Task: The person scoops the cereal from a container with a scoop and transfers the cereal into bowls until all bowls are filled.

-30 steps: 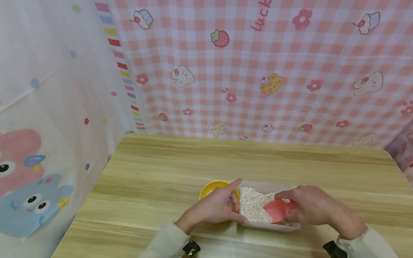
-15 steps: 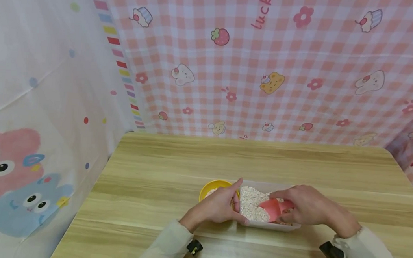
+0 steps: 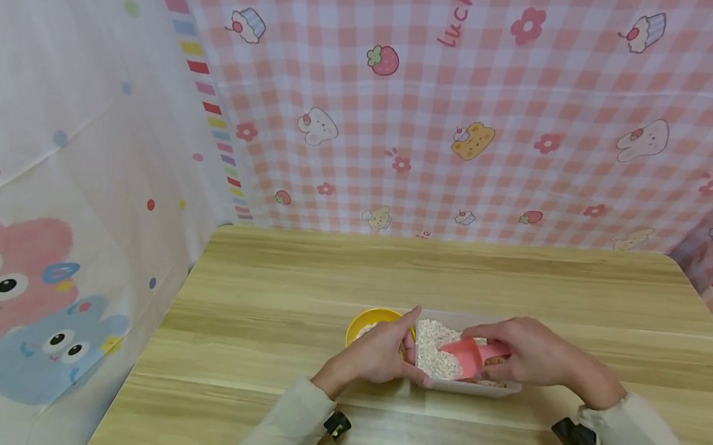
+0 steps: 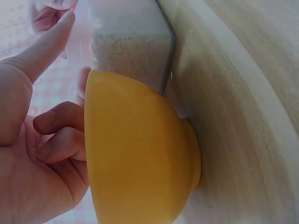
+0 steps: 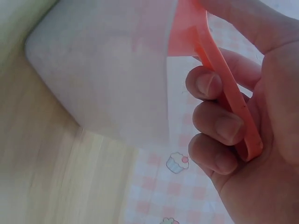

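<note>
A clear plastic box (image 3: 475,390) with pale flakes like oats (image 3: 438,336) stands on the table. My right hand (image 3: 529,352) grips a pink scoop (image 3: 465,357) by its handle; the scoop's front end lies in the flakes. In the right wrist view, several fingers curl round the scoop's looped handle (image 5: 229,88). My left hand (image 3: 375,356) spans the left end of the box, thumb at the near corner. Beneath that hand a yellow bowl (image 3: 359,318) sits against the box, with flakes in it. In the left wrist view, bent fingers reach over the rim of the bowl (image 4: 135,149).
Brown bits (image 3: 495,360) show at the right end of the box. The wooden table (image 3: 292,266) ends at a pink checked cloth (image 3: 348,161) behind, and a white printed cloth (image 3: 107,187) hangs on the left.
My right hand has pushed the scoop a little to the left, deeper into the flakes, and more brown bits show behind it. The left hand, box and bowl stay in place.
</note>
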The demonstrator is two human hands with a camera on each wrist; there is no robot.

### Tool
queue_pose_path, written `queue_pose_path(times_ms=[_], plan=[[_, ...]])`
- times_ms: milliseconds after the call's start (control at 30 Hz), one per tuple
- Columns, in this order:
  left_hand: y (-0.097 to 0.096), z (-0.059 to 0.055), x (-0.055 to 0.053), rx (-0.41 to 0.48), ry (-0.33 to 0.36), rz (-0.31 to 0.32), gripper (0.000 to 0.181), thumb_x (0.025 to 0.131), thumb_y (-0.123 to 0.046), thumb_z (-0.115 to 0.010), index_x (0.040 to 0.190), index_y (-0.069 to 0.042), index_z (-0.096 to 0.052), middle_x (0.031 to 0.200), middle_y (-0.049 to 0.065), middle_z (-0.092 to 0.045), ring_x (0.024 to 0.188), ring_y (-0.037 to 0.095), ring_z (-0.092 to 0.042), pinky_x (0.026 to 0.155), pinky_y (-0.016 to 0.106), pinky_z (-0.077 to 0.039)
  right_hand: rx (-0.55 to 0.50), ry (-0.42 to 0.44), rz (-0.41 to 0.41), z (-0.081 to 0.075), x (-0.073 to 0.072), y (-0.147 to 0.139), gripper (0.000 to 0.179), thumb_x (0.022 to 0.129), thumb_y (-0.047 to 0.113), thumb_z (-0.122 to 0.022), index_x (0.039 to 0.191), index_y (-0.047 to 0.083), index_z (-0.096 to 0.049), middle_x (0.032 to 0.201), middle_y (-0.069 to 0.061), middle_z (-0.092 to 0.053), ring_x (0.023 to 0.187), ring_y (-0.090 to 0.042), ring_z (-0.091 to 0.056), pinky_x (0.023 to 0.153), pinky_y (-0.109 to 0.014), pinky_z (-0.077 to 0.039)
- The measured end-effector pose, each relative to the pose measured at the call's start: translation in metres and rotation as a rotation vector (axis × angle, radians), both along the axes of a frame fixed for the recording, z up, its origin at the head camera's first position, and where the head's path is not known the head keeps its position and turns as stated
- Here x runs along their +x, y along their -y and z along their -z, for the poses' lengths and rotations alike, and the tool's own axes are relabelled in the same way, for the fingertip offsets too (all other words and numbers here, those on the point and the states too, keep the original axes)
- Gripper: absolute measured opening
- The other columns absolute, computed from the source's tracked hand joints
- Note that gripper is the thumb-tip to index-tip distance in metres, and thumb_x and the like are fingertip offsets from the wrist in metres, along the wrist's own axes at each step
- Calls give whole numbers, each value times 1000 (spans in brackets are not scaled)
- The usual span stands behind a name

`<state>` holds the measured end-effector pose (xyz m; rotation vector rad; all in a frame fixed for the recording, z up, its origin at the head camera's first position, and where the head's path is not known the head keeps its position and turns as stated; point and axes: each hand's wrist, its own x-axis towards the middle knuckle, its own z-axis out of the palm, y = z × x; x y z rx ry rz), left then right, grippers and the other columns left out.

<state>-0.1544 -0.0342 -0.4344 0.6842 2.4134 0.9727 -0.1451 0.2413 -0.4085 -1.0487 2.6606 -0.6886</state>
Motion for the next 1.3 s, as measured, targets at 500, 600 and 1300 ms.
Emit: queue_pose_path(times_ms=[500, 600, 1300], plan=[[0, 0, -1, 3, 4, -10, 116, 71, -35, -89, 159, -8, -18, 77, -12, -61, 64, 4, -52, 75, 18, -45, -8, 0, 6, 8, 1, 14, 54, 84, 36, -79, 127, 7, -66, 102, 5, -71, 68, 1, -45, 59, -19, -41], [0, 0, -1, 5, 7, -13, 116, 71, -35, -90, 159, -9, -18, 77, -12, -61, 64, 4, -52, 75, 18, -45, -5, -7, 3, 10, 1, 16, 55, 84, 38, -78, 128, 8, -65, 106, 2, -72, 70, 1, -46, 61, -19, -41], [0, 2, 0, -7, 11, -27, 115, 71, -39, -89, 158, -12, -20, 80, -9, -62, 65, 5, -52, 76, 19, -44, -197, 136, 60, 18, 8, -8, 47, 88, 27, -76, 129, 8, -62, 69, 17, -48, 58, 4, -38, 51, -19, -38]])
